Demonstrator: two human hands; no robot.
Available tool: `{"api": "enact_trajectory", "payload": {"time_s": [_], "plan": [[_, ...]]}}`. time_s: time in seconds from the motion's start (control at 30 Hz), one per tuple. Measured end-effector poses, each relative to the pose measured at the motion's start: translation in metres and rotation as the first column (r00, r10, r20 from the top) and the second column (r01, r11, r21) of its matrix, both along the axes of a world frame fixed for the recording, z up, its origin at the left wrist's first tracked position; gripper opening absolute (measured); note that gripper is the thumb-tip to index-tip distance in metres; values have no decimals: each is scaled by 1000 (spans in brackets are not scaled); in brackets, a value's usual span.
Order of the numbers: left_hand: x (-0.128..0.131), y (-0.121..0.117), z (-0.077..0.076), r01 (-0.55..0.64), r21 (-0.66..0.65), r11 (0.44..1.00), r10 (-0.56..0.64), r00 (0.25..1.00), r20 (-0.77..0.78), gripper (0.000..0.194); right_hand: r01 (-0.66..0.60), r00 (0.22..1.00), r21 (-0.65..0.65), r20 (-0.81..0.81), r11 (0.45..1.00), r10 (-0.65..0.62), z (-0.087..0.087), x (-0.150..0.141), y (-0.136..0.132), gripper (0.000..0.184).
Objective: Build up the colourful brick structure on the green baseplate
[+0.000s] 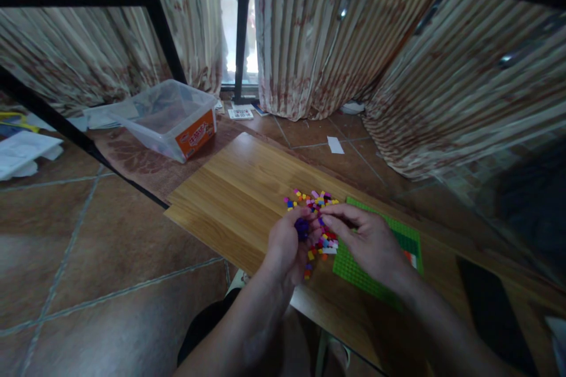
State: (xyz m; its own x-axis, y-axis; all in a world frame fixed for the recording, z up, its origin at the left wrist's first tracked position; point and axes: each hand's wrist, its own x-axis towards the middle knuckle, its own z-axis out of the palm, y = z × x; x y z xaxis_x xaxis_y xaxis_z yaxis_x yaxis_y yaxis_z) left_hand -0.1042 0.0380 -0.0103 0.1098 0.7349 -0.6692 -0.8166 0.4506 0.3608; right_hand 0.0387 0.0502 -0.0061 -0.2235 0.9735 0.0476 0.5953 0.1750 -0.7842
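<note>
In the palm of my cupped left hand [286, 240] lies a small cluster of dark purple toy bricks [302, 228]. My right hand [367, 240] is close beside it, thumb and fingertips pinched together around a small purple brick [321, 221]. Beneath and around both hands, a loose pile of small coloured bricks [327, 237] in pink, yellow, red, white and blue is spread on the wooden table. A green studded baseplate [354, 268] lies under my right hand and wrist. Some dark green, orange and white bricks [410, 258] show on it, partly hidden by that hand.
The wooden tabletop [234, 182] stretches to the left of the bricks. A dark flat object [493, 306] lies at its right. Beyond the table, a clear plastic bin [177, 118] with an orange label stands on the floor. A black metal frame [154, 23] and striped curtains [305, 35] border the area.
</note>
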Motion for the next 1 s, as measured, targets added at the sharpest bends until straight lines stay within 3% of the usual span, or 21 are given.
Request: {"api": "enact_trajectory", "payload": {"time_s": [0.1,0.17,0.3,0.43,0.73,0.87,1.0], "plan": [[0,-1,0,17,18,1000,-18,999,51,16,52,998,95,33,994,-55,-2,2,10,26],[-1,-1,0,-1,20,1000,0,999,51,15,94,962,170,238,981,-134,-11,10,22,22],[-4,1,0,-30,33,999,29,999,39,13,-1,835,123,546,992,-67,-33,23,37,25],[-4,1,0,1,36,999,-2,1000,16,15,-58,782,141,621,988,-43,-40,23,36,28],[-3,2,-2,-48,47,998,48,999,-11,13,-92,682,14,730,996,53,-33,20,37,16],[-1,3,-5,-107,-16,994,106,993,-56,9,-40,735,5,677,999,26,-26,18,35,16],[0,2,-5,-119,-15,993,119,993,-29,11,2,938,-25,346,1000,7,-7,6,22,17]]}}
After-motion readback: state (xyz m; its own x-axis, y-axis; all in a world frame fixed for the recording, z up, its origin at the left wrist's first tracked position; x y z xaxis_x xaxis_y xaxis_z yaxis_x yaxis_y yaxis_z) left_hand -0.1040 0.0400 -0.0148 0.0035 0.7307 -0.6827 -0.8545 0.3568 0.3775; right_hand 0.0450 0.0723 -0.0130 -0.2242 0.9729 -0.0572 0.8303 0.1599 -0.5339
